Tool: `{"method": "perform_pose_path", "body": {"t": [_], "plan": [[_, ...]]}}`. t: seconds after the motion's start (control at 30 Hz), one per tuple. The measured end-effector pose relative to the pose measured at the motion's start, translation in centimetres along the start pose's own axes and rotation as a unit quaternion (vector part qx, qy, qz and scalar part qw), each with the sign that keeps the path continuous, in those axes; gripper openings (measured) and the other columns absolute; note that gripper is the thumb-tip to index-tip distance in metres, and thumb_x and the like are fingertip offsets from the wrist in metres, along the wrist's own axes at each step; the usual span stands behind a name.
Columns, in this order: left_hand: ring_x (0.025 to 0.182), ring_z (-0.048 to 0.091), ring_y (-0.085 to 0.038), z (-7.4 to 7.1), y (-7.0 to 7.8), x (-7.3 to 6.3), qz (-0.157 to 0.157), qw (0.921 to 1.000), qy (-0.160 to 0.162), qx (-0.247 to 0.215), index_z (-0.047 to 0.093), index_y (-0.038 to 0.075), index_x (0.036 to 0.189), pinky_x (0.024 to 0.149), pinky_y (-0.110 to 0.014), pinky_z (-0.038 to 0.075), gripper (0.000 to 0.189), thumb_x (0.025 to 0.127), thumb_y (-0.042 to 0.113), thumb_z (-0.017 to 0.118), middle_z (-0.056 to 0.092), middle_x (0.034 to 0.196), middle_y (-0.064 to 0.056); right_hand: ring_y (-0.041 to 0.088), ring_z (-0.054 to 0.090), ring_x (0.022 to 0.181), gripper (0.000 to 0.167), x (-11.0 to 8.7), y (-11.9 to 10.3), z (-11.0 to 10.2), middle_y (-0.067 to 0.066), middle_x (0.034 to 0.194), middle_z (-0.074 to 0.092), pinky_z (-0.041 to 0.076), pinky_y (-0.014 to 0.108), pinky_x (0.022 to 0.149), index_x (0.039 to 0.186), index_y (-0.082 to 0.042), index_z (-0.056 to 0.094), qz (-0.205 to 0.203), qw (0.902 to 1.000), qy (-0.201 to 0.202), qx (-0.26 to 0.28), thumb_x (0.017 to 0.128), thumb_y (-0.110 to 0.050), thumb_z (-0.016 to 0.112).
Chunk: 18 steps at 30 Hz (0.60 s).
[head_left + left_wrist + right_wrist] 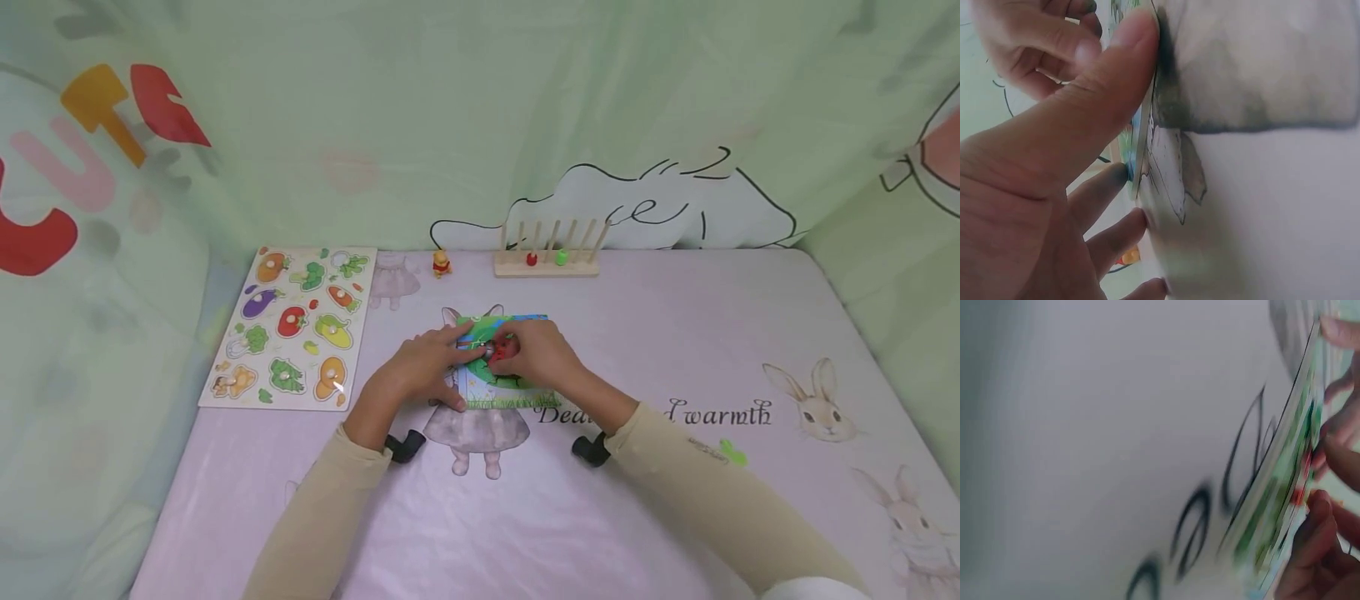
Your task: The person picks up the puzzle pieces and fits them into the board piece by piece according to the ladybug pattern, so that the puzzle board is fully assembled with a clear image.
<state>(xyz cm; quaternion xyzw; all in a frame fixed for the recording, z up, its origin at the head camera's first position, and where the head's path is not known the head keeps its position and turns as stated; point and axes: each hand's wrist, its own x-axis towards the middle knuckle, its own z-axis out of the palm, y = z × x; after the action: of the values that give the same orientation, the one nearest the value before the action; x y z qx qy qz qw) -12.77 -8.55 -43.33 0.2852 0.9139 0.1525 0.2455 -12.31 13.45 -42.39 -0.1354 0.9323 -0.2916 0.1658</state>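
A small colourful puzzle board (480,392) with grass and leaf pictures lies on the table before me. My right hand (540,350) pinches a red piece (504,348) with dark markings, like a ladybug, over the middle of the board. In the right wrist view, the right fingertips (1316,509) are close to the board's face. My left hand (420,367) rests at the board's left side, fingers spread and fairly straight. Its thumb (1135,34) touches the near edge in the left wrist view, and another finger reaches onto the board. The fingers partly hide the red piece.
A vegetable puzzle board (281,392) lies at the left. At the back stand a small bear figure (441,264) and a wooden peg rack (547,270) with a red and a green bead. A green piece (732,452) lies beside the right sleeve.
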Motion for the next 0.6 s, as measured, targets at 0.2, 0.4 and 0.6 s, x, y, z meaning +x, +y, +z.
{"method": "perform_pose_path", "body": {"t": [0.2, 0.4, 0.6], "plan": [[0.159, 0.019, -0.03, 0.4, -0.7, 0.0, 0.011, 0.9995, 0.007, -0.027, 0.034, 0.031, 0.16, 0.121, -0.067, 0.02, 0.097, 0.079, 0.048, 0.085, 0.006, 0.174, 0.002, 0.012, 0.039, 0.058, 0.07, 0.0, 1.1, -0.3, -0.002, 0.061, 0.048, 0.028, 0.026, 0.055, 0.145, -0.014, 0.057, -0.004, 0.9971, -0.067, -0.035, 0.084, -0.035, 0.085], [0.158, 0.022, -0.029, 0.6, -0.8, 0.1, 0.014, 0.9989, 0.03, -0.034, 0.031, 0.02, 0.162, 0.121, -0.065, 0.022, 0.081, 0.095, 0.051, 0.067, 0.011, 0.173, -0.003, 0.012, 0.033, 0.057, 0.076, 0.1, 0.9, -0.2, -0.005, 0.057, 0.038, 0.024, 0.027, 0.054, 0.145, -0.012, 0.055, -0.006, 0.9957, -0.077, -0.053, 0.082, -0.041, 0.085], [0.157, 0.025, -0.027, 0.7, 0.2, 0.1, -0.017, 0.9986, 0.051, 0.001, 0.039, 0.019, 0.159, 0.119, -0.064, 0.029, 0.07, 0.098, 0.042, 0.067, 0.022, 0.171, -0.004, 0.011, 0.028, 0.055, 0.072, 0.1, 0.5, 0.3, -0.006, 0.054, 0.039, 0.021, 0.026, 0.052, 0.142, -0.015, 0.058, 0.019, 0.9949, -0.064, -0.075, 0.083, -0.046, 0.084]]}}
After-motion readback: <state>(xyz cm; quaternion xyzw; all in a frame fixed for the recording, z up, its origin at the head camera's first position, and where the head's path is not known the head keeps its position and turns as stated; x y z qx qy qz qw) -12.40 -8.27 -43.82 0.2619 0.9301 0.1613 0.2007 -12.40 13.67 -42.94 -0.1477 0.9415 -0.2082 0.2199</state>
